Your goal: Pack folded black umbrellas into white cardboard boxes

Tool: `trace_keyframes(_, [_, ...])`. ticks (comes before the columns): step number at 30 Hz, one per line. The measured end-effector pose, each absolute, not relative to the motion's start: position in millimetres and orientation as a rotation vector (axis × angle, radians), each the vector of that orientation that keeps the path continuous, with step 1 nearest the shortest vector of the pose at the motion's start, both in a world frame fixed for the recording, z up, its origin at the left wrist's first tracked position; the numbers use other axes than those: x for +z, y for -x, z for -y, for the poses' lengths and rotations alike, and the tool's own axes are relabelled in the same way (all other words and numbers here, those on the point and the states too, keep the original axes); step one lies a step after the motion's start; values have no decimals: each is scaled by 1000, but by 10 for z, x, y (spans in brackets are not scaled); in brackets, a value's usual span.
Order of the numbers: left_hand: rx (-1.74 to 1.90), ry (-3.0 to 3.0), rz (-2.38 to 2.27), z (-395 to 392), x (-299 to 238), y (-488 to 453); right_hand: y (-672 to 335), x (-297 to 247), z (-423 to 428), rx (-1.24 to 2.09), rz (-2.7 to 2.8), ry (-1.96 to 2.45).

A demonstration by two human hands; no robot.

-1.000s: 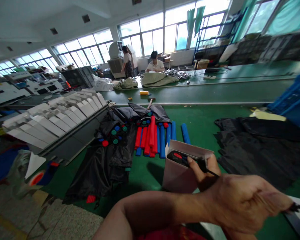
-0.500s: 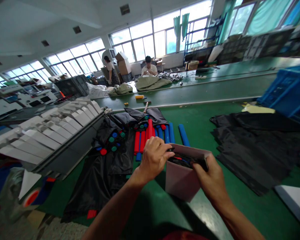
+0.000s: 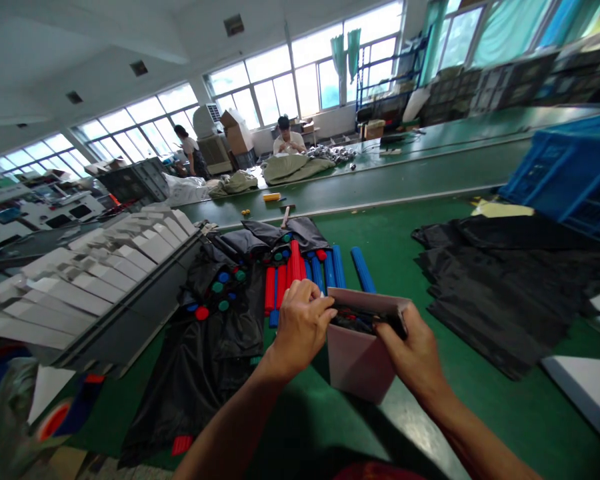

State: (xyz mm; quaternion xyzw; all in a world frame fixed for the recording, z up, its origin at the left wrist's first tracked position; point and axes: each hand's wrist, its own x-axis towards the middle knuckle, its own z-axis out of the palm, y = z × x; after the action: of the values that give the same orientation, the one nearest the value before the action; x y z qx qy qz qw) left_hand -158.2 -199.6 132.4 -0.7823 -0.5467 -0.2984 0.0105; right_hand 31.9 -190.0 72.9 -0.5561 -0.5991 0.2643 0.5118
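An open-topped white cardboard box [image 3: 359,373] stands tilted on the green table in front of me, with dark material [image 3: 353,320] and small bits of red and blue inside it. My left hand [image 3: 304,320] is closed at the box's upper left rim, fingertips pinched there. My right hand [image 3: 414,350] grips the right side, its thumb over the rim into the opening and its fingers outside. Just beyond the box lie red ribbed rods [image 3: 293,260] and blue ribbed rods [image 3: 363,270]. The box's underside and deeper contents are hidden.
Black bags [image 3: 200,373] with coloured rod ends lie to the left, beside a grey crate [image 3: 130,327] of white boxes. Flat black bags [image 3: 490,293] and a blue crate [image 3: 570,173] are on the right. Two people work in the background.
My left hand has shifted slightly at the left rim, and the dark piece by its fingertips no longer shows. My right hand keeps its grip. The whole view has shifted a little.
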Motion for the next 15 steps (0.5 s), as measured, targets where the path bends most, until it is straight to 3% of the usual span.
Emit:
trace_keyframes(7, [-896, 2702, 1810, 1894, 1430, 1679, -318, 735, 1918, 623, 1454, 1342])
trace_keyframes(15, [-737, 2535, 1878, 1904, 1452, 1602, -325, 708, 1871, 635, 1462, 1348])
